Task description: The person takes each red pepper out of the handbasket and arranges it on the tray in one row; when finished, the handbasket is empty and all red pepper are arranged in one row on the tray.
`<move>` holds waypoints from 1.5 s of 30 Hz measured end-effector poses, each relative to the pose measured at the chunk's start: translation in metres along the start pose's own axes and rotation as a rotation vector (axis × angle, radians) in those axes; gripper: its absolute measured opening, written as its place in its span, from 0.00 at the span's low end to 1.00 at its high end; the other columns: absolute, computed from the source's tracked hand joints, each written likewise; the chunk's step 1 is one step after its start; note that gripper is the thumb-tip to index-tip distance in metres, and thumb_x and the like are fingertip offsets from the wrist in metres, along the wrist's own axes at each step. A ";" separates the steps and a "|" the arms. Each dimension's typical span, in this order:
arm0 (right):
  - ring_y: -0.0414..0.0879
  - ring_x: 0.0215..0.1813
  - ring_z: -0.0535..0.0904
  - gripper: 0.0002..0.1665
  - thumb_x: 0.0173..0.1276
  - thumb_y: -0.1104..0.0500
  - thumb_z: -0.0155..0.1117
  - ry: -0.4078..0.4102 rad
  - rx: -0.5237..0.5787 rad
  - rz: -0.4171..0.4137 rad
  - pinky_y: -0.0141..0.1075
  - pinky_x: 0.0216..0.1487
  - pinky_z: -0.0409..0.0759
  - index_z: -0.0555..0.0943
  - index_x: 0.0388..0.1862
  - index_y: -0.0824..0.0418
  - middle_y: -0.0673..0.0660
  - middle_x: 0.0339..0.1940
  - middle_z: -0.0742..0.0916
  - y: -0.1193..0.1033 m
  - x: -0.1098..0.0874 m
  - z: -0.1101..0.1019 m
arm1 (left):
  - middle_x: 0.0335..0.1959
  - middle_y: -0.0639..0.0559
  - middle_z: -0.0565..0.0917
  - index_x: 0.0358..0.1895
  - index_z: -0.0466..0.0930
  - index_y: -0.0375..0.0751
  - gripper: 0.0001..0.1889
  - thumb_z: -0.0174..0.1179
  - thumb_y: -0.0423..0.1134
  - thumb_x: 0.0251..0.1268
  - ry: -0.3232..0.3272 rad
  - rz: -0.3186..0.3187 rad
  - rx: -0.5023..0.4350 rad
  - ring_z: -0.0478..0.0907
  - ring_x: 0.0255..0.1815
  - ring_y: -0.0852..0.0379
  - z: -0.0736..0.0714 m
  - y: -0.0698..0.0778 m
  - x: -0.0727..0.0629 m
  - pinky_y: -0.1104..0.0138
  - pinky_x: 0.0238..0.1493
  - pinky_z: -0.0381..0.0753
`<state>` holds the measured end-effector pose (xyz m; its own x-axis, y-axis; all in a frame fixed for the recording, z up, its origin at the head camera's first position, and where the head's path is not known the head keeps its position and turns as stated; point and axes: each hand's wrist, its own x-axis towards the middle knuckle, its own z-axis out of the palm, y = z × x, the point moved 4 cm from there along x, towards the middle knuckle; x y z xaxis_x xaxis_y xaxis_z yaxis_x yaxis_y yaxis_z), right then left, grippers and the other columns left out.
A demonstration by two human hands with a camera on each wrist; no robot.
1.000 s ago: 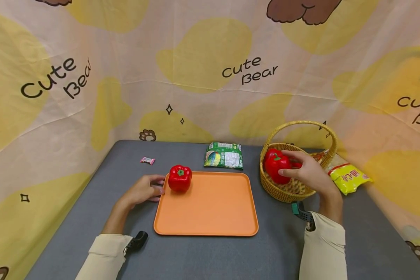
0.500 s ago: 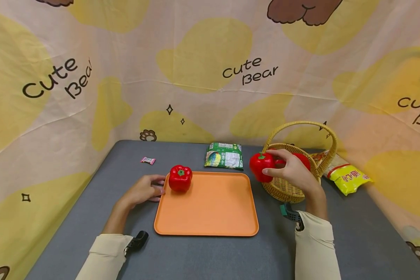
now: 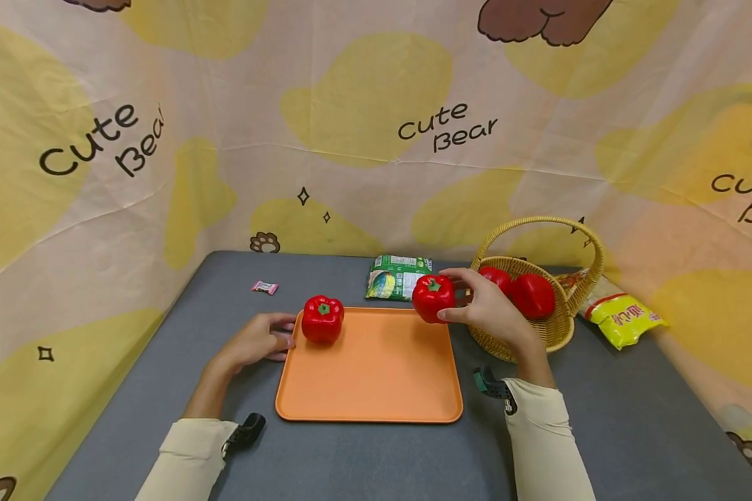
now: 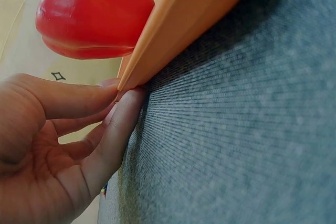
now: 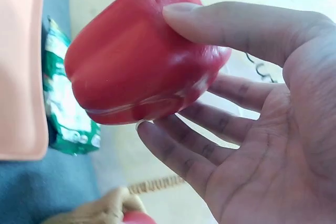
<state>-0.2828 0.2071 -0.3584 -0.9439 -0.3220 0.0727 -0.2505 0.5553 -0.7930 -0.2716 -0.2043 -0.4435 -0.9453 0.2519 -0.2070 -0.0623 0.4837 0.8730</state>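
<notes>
My right hand (image 3: 489, 306) holds a red bell pepper (image 3: 433, 298) with a green stem above the far right corner of an orange tray (image 3: 376, 376). In the right wrist view, the thumb lies on one side of this bell pepper (image 5: 136, 56) and the fingers on the other. My left hand (image 3: 257, 341) pinches the tray's left rim between thumb and fingers, close up in the left wrist view on the tray edge (image 4: 163, 35). A second red bell pepper (image 3: 322, 320) sits upright in the tray's far left corner.
A wicker basket (image 3: 560, 334) with a tall handle stands to the right, holding red peppers (image 3: 533, 296). Behind the tray lies a green snack bag (image 3: 388, 278). A pink wrapped candy (image 3: 264, 287) lies at far left, a yellow packet (image 3: 627, 320) right of the basket.
My right hand has lifted the bell pepper out of the basket and carried it left to the tray's far right corner. The left hand has stayed at the tray's rim.
</notes>
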 end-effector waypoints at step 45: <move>0.58 0.69 0.80 0.45 0.65 0.61 0.80 -0.133 -0.062 -0.141 0.50 0.68 0.84 0.71 0.78 0.63 0.60 0.71 0.80 -0.025 0.030 0.104 | 0.66 0.30 0.78 0.76 0.68 0.26 0.31 0.62 0.30 0.72 0.001 -0.009 0.010 0.88 0.54 0.44 0.002 0.001 0.000 0.59 0.46 0.93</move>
<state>-0.2829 0.1035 -0.3992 -0.8630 -0.4959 0.0966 -0.3947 0.5425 -0.7415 -0.2713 -0.2025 -0.4436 -0.9450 0.2469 -0.2147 -0.0676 0.4947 0.8665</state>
